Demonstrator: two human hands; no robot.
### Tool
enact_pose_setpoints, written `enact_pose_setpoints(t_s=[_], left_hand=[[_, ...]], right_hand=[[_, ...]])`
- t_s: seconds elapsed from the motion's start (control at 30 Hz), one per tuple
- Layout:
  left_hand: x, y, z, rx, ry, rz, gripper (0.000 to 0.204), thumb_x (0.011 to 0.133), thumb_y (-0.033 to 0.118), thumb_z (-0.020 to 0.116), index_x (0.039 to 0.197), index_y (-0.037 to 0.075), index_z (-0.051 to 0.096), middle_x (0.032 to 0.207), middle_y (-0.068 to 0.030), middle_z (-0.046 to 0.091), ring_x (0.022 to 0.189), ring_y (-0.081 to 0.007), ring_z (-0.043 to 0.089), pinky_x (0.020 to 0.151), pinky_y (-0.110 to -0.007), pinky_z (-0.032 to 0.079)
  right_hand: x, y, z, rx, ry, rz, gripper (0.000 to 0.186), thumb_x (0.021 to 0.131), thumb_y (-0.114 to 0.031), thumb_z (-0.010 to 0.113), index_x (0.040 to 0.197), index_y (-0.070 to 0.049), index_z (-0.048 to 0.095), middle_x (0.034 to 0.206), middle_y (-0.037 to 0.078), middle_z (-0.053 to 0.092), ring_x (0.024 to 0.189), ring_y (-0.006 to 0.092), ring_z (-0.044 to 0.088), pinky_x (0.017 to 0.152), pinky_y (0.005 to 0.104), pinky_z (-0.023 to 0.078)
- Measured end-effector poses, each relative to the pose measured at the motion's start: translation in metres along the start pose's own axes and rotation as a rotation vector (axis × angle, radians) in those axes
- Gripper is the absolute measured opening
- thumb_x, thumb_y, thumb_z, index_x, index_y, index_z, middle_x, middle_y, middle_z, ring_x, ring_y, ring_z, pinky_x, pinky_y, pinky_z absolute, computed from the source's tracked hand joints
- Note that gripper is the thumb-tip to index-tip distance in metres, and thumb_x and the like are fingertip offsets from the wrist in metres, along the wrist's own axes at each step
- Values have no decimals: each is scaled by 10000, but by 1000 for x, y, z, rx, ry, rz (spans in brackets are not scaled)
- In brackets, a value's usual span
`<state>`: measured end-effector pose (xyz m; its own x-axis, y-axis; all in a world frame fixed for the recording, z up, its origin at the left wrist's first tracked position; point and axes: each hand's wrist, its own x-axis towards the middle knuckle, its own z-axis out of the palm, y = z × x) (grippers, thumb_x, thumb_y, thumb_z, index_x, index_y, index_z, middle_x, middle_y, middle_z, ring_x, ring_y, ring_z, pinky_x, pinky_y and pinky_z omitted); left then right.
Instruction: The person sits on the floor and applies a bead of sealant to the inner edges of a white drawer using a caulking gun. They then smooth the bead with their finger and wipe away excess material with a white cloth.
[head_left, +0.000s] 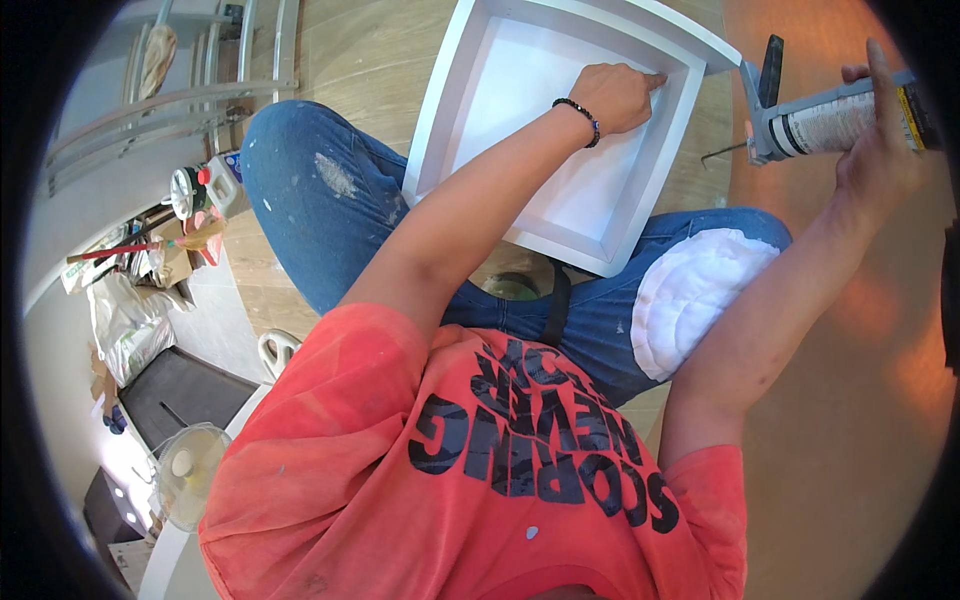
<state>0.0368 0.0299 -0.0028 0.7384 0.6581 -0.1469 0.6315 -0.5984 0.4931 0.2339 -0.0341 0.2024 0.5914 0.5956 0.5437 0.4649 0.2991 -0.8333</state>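
Observation:
A white, shallow drawer-like box [550, 170] rests tilted across my lap, with its inside facing up. My left hand [612, 97] reaches into it, index finger stretched to the inner seam near the far right corner and the other fingers curled under. A dark beaded bracelet [582, 112] is on that wrist. Off to the right of the box, my right hand [868, 170] is wrapped around a grey caulking gun [822, 125] loaded with a labelled cartridge. One finger of this hand sticks up. The gun's bent metal rod points left, toward the box.
A white padded cloth [695, 295] lies over my right thigh. Metal ladder-like rails [170, 120] stand at the far left. Below them are a white jug with a red cap [218, 185], plastic bags [130, 320] and a clear round fan [190, 475]. A brown flat surface [840, 430] spans the right side.

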Motion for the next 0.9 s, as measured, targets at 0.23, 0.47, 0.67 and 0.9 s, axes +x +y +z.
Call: enact_pose_setpoints(t_s=[0.23,0.47,0.67,0.9], left_hand=[[7,10,5,147,-8,13,488,876,168,509,1331,215,681,874,-138,753,819,-338,725,725,-460,568],[-4,9,-11,210,-32,94,470,872,160,531,1306,228,696,865,-133,752,801,-319,728,697,-436,572],[-3,8,-7,124,40,58,427,881,173,541,1278,180,697,895,-142,757,810,-326,735,708,-447,574],[9,4,9,322,80,148,456,884,162,530,1307,234,685,873,-112,752,766,-316,727,671,-435,575]], right_hand=[[0,-2,2,30,-7,-48,227,837,-35,820,1017,57,716,898,173,713,778,242,747,743,387,645],[0,-8,4,-68,4,-31,299,810,-40,849,1051,55,699,867,173,713,753,244,747,731,387,644],[0,0,0,24,32,17,300,812,-34,846,1055,58,697,879,173,708,755,239,749,708,377,646],[0,-1,2,35,-3,-34,253,814,-25,835,1028,50,723,878,160,713,777,242,750,735,364,640]])
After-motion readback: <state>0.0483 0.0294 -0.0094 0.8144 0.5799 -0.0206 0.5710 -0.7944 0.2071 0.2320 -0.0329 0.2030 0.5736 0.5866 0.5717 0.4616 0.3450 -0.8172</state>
